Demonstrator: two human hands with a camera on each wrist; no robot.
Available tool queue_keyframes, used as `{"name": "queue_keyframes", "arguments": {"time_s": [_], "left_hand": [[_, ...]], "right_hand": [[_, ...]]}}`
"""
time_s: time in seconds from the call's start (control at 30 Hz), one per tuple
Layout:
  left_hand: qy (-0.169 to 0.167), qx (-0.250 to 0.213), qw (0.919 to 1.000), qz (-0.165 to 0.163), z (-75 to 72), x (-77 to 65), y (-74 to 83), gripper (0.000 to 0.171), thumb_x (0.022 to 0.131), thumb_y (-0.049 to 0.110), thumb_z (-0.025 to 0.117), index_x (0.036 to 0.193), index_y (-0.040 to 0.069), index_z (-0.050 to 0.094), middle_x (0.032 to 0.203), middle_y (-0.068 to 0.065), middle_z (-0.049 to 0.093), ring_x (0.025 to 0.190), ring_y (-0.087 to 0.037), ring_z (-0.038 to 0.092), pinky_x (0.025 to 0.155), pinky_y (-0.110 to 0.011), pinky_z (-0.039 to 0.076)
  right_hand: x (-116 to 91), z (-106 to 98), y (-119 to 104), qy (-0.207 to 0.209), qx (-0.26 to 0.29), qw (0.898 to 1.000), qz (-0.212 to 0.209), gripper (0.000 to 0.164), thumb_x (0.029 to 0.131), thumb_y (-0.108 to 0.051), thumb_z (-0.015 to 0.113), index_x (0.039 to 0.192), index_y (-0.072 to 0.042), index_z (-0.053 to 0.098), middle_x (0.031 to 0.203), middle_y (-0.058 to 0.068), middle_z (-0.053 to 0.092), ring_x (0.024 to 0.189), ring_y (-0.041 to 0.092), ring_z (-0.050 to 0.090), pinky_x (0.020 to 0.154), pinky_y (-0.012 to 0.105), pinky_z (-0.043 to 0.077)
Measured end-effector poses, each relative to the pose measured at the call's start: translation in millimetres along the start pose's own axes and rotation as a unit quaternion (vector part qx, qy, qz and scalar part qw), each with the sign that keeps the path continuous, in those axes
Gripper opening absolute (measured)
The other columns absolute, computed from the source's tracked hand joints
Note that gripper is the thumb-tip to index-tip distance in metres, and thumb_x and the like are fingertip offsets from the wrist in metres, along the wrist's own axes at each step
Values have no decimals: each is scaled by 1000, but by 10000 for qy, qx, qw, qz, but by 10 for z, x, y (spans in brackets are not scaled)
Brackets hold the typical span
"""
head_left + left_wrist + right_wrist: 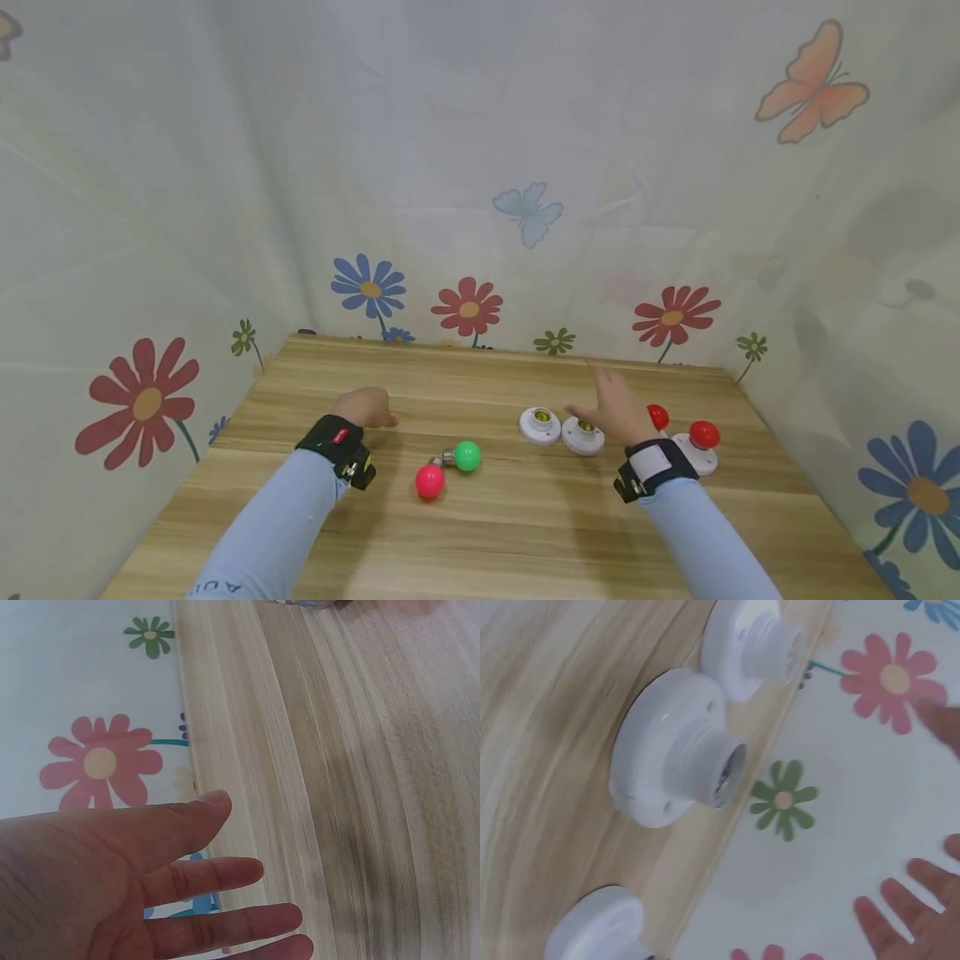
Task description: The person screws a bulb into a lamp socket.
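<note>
My left hand [365, 408] hovers over the left part of the wooden table, holding nothing; its fingers stretch out straight in the left wrist view. To its right lie a green bulb [467, 456] and a pinkish-red bulb [430, 481], metal bases close together. My right hand [618, 408] is above the table by two white lamp sockets, the left one [540, 426] and the right one [582, 437], which it overlaps in the head view. Its fingers [909, 913] are spread and hold nothing. Both sockets show brass-coloured insides.
Right of my right hand, a red bulb [704, 434] sits in a white socket [697, 457]. Another red bulb [657, 417] is partly hidden behind that hand. Flowered cloth [450, 167] hangs behind the wooden table [480, 550] and along both sides.
</note>
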State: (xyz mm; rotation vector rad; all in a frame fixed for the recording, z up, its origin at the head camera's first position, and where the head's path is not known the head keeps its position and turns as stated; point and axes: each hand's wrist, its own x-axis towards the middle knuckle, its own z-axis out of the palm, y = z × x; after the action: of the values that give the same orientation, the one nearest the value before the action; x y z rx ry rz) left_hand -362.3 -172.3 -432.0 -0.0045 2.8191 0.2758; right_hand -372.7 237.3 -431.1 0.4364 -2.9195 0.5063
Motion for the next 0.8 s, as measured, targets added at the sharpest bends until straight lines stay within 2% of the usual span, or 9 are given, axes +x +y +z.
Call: {"name": "queue_keyframes", "arguments": {"time_s": [0.03,0.1,0.2,0.3,0.4,0.47,0.6,0.8], "left_hand": [[-2,6,10000,8,-1,-2,0,30,89,35,68,90,5,68,82,-6,60,76,-23,54,71,-38,45],[14,56,10000,30,9,-1,-2,29,89,35,67,88,5,68,82,-6,60,75,-22,54,70,-38,44],[13,103,9999,65,18,-20,10,30,89,34,67,91,4,68,83,-6,59,76,-22,53,71,-38,45],[21,86,9999,94,18,-56,33,31,90,34,66,94,3,68,84,-6,60,76,-22,54,73,-39,46],[40,58,9999,115,12,-93,49,32,90,33,66,97,2,68,86,-7,62,78,-23,54,76,-41,48],[80,49,9999,126,21,-92,43,31,89,32,67,97,2,68,87,-7,62,78,-23,55,77,-42,49],[104,66,9999,98,31,-79,31,29,90,32,66,94,3,68,87,-7,62,78,-23,55,77,-42,49],[37,-11,10000,77,25,-84,27,33,90,32,66,103,1,68,93,-8,65,80,-24,56,79,-44,49]], "right_hand": [[44,40,25,31,53,10000,-57,100,79,-43,78,151,-2,23,151,27,32,135,46,36,105,60,35],[121,153,99,-161,233,9996,-77,115,72,-43,83,154,-5,13,157,25,20,141,45,25,110,60,27],[176,333,214,-898,293,9954,169,126,65,-42,88,154,-3,7,158,27,14,143,45,19,113,59,20],[167,453,302,-1678,295,9833,637,127,62,-42,90,152,2,13,155,31,19,142,48,20,113,60,20],[141,514,346,-2116,293,9708,1095,116,64,-41,89,149,3,25,149,32,32,137,48,31,110,60,27],[133,547,369,-2164,212,9683,1227,103,68,-40,86,146,2,33,143,30,43,131,45,42,106,58,33],[153,581,392,-1924,63,9741,1189,85,71,-36,85,137,2,47,131,26,55,115,39,54,100,57,40],[234,560,416,-1740,306,9776,1144,86,64,-38,89,131,4,53,126,22,59,109,36,56,98,56,42]]}}
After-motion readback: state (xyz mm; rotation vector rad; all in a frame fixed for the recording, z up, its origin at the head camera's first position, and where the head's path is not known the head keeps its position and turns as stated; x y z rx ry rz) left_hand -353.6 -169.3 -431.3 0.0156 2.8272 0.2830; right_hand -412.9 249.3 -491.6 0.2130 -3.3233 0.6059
